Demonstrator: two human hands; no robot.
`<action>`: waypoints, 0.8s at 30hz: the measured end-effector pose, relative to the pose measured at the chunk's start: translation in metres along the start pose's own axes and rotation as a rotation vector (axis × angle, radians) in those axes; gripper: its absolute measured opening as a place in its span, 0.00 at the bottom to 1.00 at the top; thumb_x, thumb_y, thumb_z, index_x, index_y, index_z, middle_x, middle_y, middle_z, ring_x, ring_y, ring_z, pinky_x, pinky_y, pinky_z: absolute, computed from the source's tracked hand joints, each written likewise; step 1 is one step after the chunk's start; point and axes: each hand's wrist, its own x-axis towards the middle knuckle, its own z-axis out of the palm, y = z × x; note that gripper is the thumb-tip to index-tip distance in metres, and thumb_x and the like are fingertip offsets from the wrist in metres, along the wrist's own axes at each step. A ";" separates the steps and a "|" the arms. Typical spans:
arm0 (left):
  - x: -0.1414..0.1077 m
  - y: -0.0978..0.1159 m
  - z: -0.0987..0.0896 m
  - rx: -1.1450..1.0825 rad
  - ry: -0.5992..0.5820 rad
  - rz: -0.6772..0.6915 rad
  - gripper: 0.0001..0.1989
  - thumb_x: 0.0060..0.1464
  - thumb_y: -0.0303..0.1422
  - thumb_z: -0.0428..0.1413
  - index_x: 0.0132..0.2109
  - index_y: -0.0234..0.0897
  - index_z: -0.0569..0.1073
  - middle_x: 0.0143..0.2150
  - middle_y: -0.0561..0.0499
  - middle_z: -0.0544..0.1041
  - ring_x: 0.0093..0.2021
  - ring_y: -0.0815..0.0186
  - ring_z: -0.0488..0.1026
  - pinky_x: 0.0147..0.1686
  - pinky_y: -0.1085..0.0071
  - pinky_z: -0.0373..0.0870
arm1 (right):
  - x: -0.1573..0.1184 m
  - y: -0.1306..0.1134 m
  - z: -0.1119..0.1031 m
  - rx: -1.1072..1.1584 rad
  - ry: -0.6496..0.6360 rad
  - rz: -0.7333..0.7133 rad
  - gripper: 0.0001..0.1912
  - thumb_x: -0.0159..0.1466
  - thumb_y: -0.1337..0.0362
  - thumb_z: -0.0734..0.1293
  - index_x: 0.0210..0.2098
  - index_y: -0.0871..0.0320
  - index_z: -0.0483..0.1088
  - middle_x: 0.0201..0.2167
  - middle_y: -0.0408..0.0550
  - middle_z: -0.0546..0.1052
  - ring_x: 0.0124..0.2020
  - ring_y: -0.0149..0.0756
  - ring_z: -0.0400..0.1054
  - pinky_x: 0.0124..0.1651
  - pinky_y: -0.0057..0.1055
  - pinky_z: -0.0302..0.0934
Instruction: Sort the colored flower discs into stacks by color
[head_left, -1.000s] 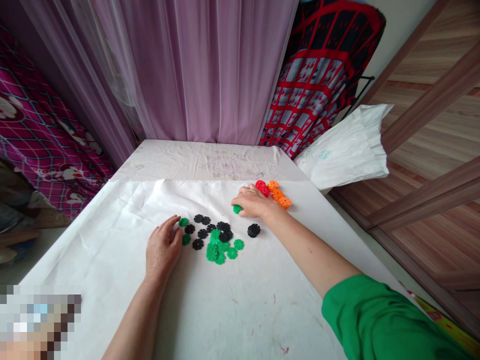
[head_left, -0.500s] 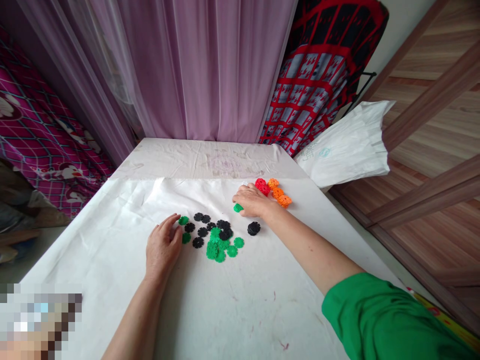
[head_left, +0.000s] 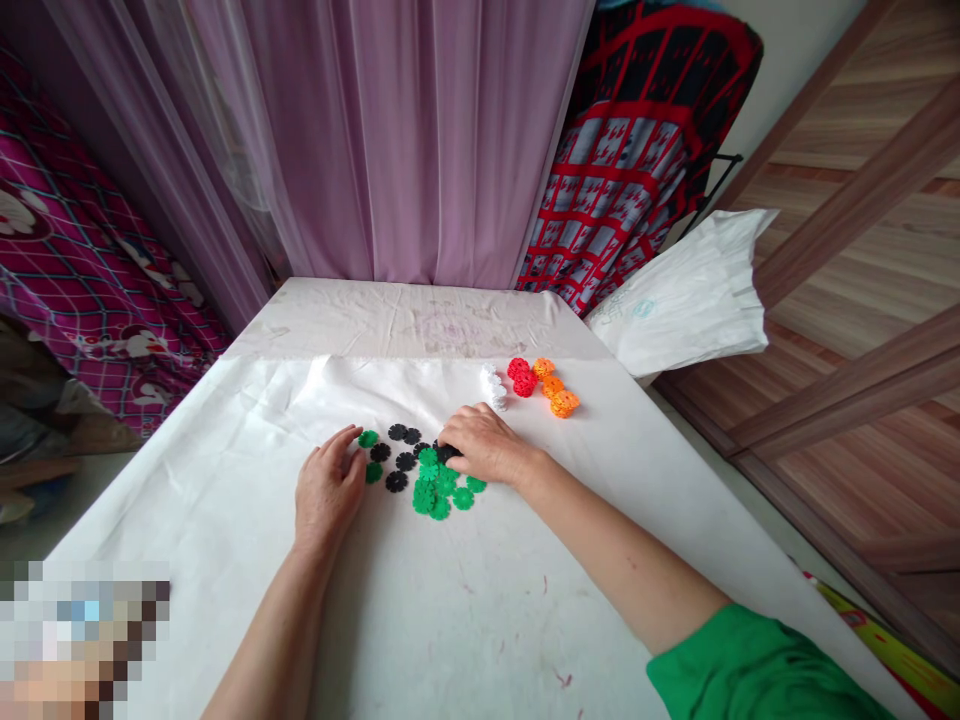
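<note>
My left hand (head_left: 330,485) rests on the cloth, fingers slightly apart, beside a green disc (head_left: 367,438) and holding nothing. Another green disc (head_left: 373,472) lies near its thumb. Thumb and fingertips of my right hand (head_left: 484,443) close round black notched discs (head_left: 448,452) at the top of the middle pile. Below them is a heap of green discs (head_left: 424,496), with more at its right. Several loose black discs (head_left: 397,482) are spread between the left hand and the heap. The cloth under my right palm is hidden.
On the white-covered table (head_left: 450,620), white discs (head_left: 493,387), red discs (head_left: 522,376) and orange discs (head_left: 564,403) form groups at the back right. A white bag (head_left: 690,300) stands past the right edge. Purple curtains (head_left: 420,140) hang behind.
My right hand has moved left and nearer, from beside the red discs to the black ones. White discs now show where it was. The green disc at its fingers is out of sight.
</note>
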 end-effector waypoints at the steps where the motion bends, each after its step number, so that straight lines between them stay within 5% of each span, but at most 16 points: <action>1: 0.000 0.000 0.000 -0.001 -0.001 -0.001 0.19 0.56 0.36 0.49 0.52 0.42 0.77 0.54 0.47 0.79 0.47 0.58 0.76 0.53 0.58 0.70 | 0.002 0.003 0.002 -0.026 0.006 0.023 0.09 0.62 0.63 0.70 0.42 0.55 0.77 0.43 0.49 0.79 0.50 0.42 0.66 0.50 0.38 0.50; 7: 0.001 -0.002 0.001 -0.006 0.015 0.011 0.19 0.56 0.36 0.50 0.52 0.44 0.77 0.53 0.48 0.79 0.47 0.58 0.76 0.53 0.58 0.70 | -0.001 0.015 0.001 -0.063 0.070 0.134 0.11 0.67 0.65 0.65 0.46 0.53 0.76 0.46 0.50 0.78 0.50 0.42 0.66 0.48 0.37 0.51; 16: 0.000 -0.001 0.002 -0.015 0.018 0.009 0.19 0.56 0.36 0.49 0.52 0.42 0.77 0.54 0.47 0.79 0.47 0.58 0.76 0.54 0.58 0.70 | -0.026 -0.013 0.009 -0.089 -0.013 0.084 0.07 0.65 0.59 0.69 0.38 0.53 0.79 0.40 0.48 0.78 0.46 0.42 0.65 0.46 0.37 0.52; 24: 0.000 0.002 0.000 -0.008 0.016 0.002 0.20 0.57 0.36 0.48 0.52 0.42 0.76 0.53 0.47 0.79 0.44 0.59 0.76 0.54 0.58 0.69 | -0.036 -0.021 0.009 -0.060 -0.033 0.161 0.08 0.63 0.59 0.70 0.41 0.53 0.77 0.40 0.48 0.79 0.46 0.42 0.68 0.43 0.35 0.55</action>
